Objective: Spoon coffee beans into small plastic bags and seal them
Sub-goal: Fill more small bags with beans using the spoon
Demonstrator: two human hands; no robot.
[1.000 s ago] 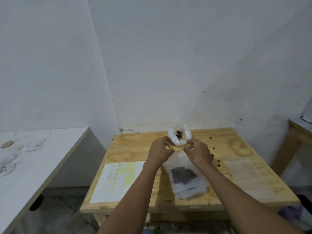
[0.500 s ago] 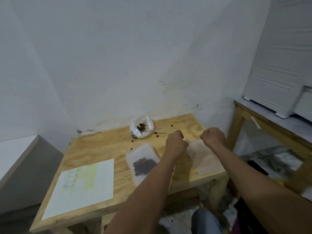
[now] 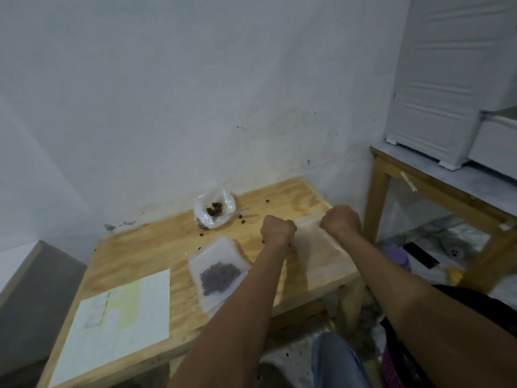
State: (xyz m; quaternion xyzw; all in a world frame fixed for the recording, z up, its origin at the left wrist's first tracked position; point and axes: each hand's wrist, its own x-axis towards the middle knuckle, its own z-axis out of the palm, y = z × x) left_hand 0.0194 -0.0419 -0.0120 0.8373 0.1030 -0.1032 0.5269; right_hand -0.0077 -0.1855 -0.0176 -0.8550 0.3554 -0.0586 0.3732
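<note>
Worktop (image 3: 156, 242) of pale plywood carries a printed sheet (image 3: 117, 326) at its near left corner. Near its right edge lies a stack of empty bags (image 3: 321, 253); both fists curl at the stack's far end, left hand (image 3: 277, 230) and right hand (image 3: 340, 222) apart, though whether they pinch it cannot be told. A filled bag (image 3: 219, 271) lies mid-worktop, and an open bean bag (image 3: 215, 211) stands by the far edge among scattered beans (image 3: 242, 221).

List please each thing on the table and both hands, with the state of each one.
Filled bag: lying flat, beans inside.
Open bag: mouth open, beans inside.
Empty bags: flat, under both fists.
Loose beans: scattered.
Paper sheet: lying flat.
Left hand: fist.
Right hand: fist.
</note>
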